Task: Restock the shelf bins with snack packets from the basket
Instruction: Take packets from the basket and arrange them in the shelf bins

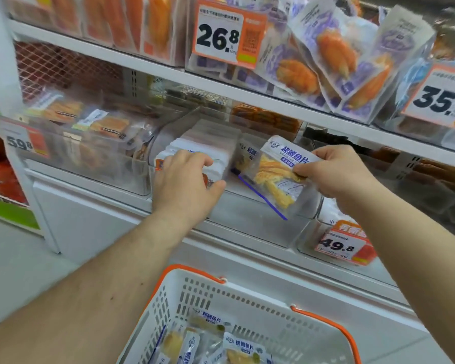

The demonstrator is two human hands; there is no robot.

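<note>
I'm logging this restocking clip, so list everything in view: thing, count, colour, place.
held packet: one, clear with blue label and yellow slices, over the middle bin
packet stack: one row, count unclear, white, middle bin
middle bin: one, clear, lower shelf
basket: one, white with orange handles, bottom centre
basket packets: several, clear and blue, in basket
left bin packets: several, orange-brown, left bin
crab-stick packets: many, purple-white and orange, upper shelf
price tags: four, orange and white, bin fronts
left hand: one, grips the stack
right hand: one, pinches the held packet
</note>
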